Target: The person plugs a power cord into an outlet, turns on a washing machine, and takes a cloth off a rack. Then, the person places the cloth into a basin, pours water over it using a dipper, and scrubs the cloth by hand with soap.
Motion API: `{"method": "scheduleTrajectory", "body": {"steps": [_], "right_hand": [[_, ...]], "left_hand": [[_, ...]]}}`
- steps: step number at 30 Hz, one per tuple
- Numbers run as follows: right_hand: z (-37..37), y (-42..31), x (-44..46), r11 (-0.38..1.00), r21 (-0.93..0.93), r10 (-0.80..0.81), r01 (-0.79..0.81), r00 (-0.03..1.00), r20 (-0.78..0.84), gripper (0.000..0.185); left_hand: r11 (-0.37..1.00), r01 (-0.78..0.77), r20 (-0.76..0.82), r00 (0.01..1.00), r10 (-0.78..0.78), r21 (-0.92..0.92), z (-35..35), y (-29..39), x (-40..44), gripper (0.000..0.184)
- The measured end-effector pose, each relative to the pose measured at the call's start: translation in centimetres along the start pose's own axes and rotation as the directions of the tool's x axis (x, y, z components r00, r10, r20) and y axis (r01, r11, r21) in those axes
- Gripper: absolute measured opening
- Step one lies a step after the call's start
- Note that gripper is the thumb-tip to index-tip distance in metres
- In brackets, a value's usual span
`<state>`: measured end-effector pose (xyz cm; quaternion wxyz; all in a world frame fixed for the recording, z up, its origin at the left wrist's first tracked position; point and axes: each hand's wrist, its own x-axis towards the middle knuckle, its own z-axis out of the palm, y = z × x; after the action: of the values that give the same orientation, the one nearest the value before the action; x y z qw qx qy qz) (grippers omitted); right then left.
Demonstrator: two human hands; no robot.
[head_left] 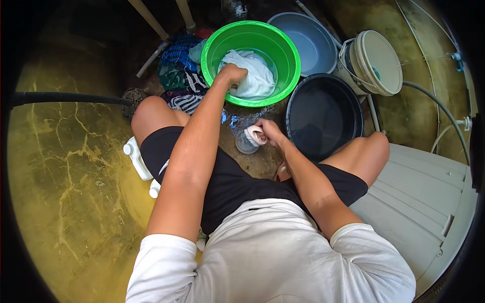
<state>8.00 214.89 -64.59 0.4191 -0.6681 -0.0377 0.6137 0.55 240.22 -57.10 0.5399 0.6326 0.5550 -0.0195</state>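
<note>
White cloth (pixel 258 80) lies inside the green basin (pixel 291 55), likely soft and water-heavy, best held by a bunched fold; the left hand (pixel 233 74) has fingers closed on it; the right hand's (pixel 271 132) fingers grip a pale-rimmed container (pixel 245 143) just on the basin's near side.

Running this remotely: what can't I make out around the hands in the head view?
Head view, left hand: fingertips hidden behind the hand itself.
Head view, green basin: part of its bottom covered by the white cloth.
Head view, pale item at the right hand: too small to identify.
Head view, clothes pile: partly hidden by the green basin.
</note>
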Motion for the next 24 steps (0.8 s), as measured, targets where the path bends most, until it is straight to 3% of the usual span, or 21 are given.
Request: {"method": "scheduleTrajectory", "body": {"steps": [1, 2, 6, 8, 10, 12, 14, 16, 18, 20, 22, 24], "right_hand": [[0.1, -0.7, -0.6, 0.992, 0.121, 0.020, -0.020, 1.000, 0.001, 0.017], [0.2, -1.4, -1.2, 0.973, 0.227, 0.041, -0.041, 0.999, 0.006, 0.018], [1.0, -5.8, -4.6, 0.876, 0.466, 0.083, -0.119, 0.992, 0.097, 0.019], [1.4, -8.9, -7.1, 0.843, 0.519, 0.076, -0.141, 0.987, 0.145, 0.020], [2.1, -13.2, -8.9, 0.837, 0.543, -0.001, -0.071, 0.991, 0.131, 0.021], [2.7, -18.0, -8.7, 0.843, 0.519, -0.177, 0.139, 0.984, 0.023, 0.021], [3.3, -22.9, -7.7, 0.824, 0.437, -0.381, 0.362, 0.924, -0.048, 0.028], [2.1, -25.8, -3.1, 0.859, 0.162, -0.501, 0.485, 0.861, 0.082, 0.022], [1.6, -26.5, 0.9, 0.848, 0.077, -0.529, 0.524, 0.844, 0.086, 0.022], [1.7, -26.7, 3.9, 0.812, -0.102, -0.568, 0.574, 0.819, 0.085, 0.025], [2.8, -26.8, 4.6, 0.746, -0.200, -0.628, 0.635, 0.771, 0.105, 0.027], [5.2, -24.5, 3.3, 0.709, -0.206, -0.663, 0.674, 0.737, 0.132, 0.028]], "left_hand": [[0.987, 0.089, 0.018, 0.996, -0.087, -0.133, -0.1, 0.1, -0.1, 0.045], [0.987, 0.087, 0.017, 0.996, -0.085, -0.134, 0.1, -0.3, 0.5, 0.045], [0.998, 0.061, -0.020, 0.998, -0.061, 0.020, 2.4, -3.0, 4.4, 0.046], [0.971, 0.024, -0.020, 1.000, -0.020, 0.237, 3.1, -4.0, 5.8, 0.046], [0.979, -0.002, -0.009, 1.000, 0.004, 0.203, 3.8, -4.5, 7.1, 0.045], [0.984, -0.021, 0.003, 1.000, 0.021, 0.179, 3.5, -3.9, 6.2, 0.043], [0.999, -0.024, 0.029, 0.999, 0.023, 0.024, 1.5, -0.5, 2.3, 0.033], [0.992, -0.021, 0.055, 0.998, 0.028, -0.128, 0.5, 1.6, -1.0, 0.024], [0.959, -0.217, -0.096, 0.975, 0.202, -0.183, 0.5, -0.2, -1.5, 0.022], [0.887, -0.264, -0.150, 0.963, 0.223, -0.378, -0.2, -1.7, -2.6, 0.025], [0.641, -0.155, -0.113, 0.988, 0.106, -0.752, -1.0, -2.4, -3.6, 0.029], [0.310, -0.078, -0.073, 0.997, 0.027, -0.948, -1.3, -2.7, -4.7, 0.034]]}}
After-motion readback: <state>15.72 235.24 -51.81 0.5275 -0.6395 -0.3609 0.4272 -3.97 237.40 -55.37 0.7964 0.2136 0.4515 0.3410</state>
